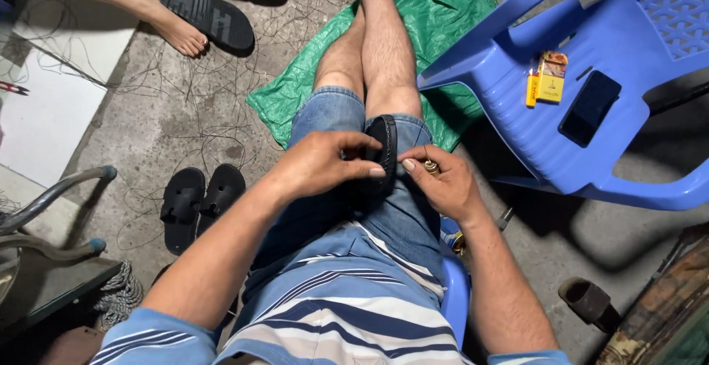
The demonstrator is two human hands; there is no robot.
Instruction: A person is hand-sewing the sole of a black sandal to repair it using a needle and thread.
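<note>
A black sandal [387, 146] stands on edge on my lap, over my denim shorts. My left hand [325, 164] grips its side, thumb pressed on the rim. My right hand [441, 182] sits just right of the sandal, fingers pinched around a small brass-coloured tool [431, 166] whose tip touches the sandal's edge. My bare legs stretch forward over a green tarp [436, 18].
A blue plastic chair [591, 62] at right carries a black phone [588, 108], a yellow pack [551, 76] and a yellow lighter [531, 88]. A black sandal pair [198, 204] lies at left, two more [221, 0] near another person's foot [173, 31]. Thread scraps litter the concrete floor.
</note>
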